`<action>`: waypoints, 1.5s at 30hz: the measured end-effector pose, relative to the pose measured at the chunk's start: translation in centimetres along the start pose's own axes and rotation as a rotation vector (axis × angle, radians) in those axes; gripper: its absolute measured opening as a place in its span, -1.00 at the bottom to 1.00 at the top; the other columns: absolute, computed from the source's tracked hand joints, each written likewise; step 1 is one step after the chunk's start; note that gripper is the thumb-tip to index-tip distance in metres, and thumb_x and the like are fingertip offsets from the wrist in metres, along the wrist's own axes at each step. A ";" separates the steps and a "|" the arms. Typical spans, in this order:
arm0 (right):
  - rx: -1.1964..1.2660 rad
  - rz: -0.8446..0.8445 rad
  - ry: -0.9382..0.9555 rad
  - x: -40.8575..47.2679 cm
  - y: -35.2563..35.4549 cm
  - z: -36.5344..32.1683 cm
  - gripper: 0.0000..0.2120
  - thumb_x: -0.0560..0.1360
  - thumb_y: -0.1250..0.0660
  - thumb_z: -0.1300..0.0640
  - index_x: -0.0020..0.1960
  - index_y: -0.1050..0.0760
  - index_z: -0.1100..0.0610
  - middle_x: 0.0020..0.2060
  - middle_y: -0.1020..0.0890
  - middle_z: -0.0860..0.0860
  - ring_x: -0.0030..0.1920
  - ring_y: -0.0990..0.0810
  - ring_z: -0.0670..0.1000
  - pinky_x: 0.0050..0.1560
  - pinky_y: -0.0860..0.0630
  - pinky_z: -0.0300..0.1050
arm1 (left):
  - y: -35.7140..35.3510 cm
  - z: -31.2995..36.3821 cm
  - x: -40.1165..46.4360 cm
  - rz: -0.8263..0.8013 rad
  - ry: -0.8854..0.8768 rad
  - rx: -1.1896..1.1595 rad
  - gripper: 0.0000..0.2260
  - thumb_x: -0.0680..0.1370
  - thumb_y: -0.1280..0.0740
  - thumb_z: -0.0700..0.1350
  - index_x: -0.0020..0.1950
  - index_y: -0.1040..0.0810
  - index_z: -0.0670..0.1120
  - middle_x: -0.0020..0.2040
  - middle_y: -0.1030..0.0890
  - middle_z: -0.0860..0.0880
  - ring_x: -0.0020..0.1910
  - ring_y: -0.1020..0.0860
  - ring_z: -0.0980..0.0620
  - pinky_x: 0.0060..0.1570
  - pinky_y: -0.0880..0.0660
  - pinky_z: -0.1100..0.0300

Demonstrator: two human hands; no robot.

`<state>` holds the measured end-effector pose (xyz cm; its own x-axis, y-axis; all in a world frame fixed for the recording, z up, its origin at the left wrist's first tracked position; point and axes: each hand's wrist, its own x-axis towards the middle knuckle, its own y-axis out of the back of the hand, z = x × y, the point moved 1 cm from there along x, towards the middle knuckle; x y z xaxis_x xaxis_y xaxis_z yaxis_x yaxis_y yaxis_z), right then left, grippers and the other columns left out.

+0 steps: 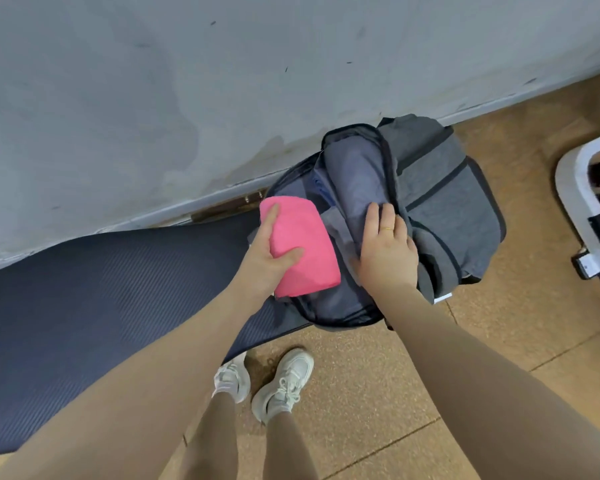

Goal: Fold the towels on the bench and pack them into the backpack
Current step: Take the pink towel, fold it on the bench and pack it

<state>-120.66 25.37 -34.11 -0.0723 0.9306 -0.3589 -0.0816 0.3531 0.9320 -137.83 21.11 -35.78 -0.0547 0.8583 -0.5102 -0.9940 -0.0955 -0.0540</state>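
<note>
Your left hand (267, 258) grips the folded pink towel (300, 245), thumb on top, fingers curled along its left edge. The towel's long axis runs from 11 to 5 o'clock, hovering over the open mouth of the grey backpack (444, 202) on the floor. At its 3 o'clock, your right hand (388, 247) presses flat, holding the flap back. The left hand is nearer the opening.

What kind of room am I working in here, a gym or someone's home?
Probably a gym or workout room: a dark ribbed exercise mat lies along the wall, the floor looks like speckled rubber tiles, and a white metal equipment frame stands at the right. Home cannot be ruled out.
</note>
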 end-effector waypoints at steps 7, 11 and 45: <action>0.218 0.100 0.002 0.3 3.0 2.7 -0.37 0.46 -0.23 0.22 0.48 -0.09 0.06 0.43 -0.24 0.01 0.32 -0.32 0.13 -0.05 -0.48 0.05 | -2.7 0.5 3.2 0.025 -0.085 0.006 -0.24 0.47 -0.37 -0.29 0.51 0.01 0.03 0.35 -0.25 0.06 0.30 -0.30 0.10 0.29 -0.29 0.19; 0.292 0.158 -0.016 0.0 4.9 3.2 -0.40 0.44 -0.25 0.20 0.44 -0.18 0.04 0.40 -0.30 -0.01 0.29 -0.37 0.12 -0.07 -0.53 0.08 | -5.2 -0.6 5.5 0.021 -0.034 0.542 -0.22 0.48 -0.38 -0.04 0.52 0.08 0.02 0.48 -0.10 -0.16 0.44 -0.14 -0.14 0.40 -0.12 0.07; 0.048 -0.101 -0.082 -0.7 2.9 -2.2 -0.28 0.51 -0.21 -0.09 0.52 0.08 0.05 0.52 0.02 0.12 0.49 -0.05 0.14 0.44 -0.04 0.11 | 1.9 1.7 3.2 -0.381 -0.334 1.169 -0.25 0.54 -0.26 0.04 0.50 0.15 -0.18 0.54 0.13 -0.11 0.52 0.12 -0.05 0.46 0.15 0.14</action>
<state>-123.03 25.58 -31.26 0.0152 0.8941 -0.4476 -0.0365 0.4478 0.8934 -140.10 24.50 -36.06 0.3993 0.8345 -0.3797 -0.4341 0.5369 0.7234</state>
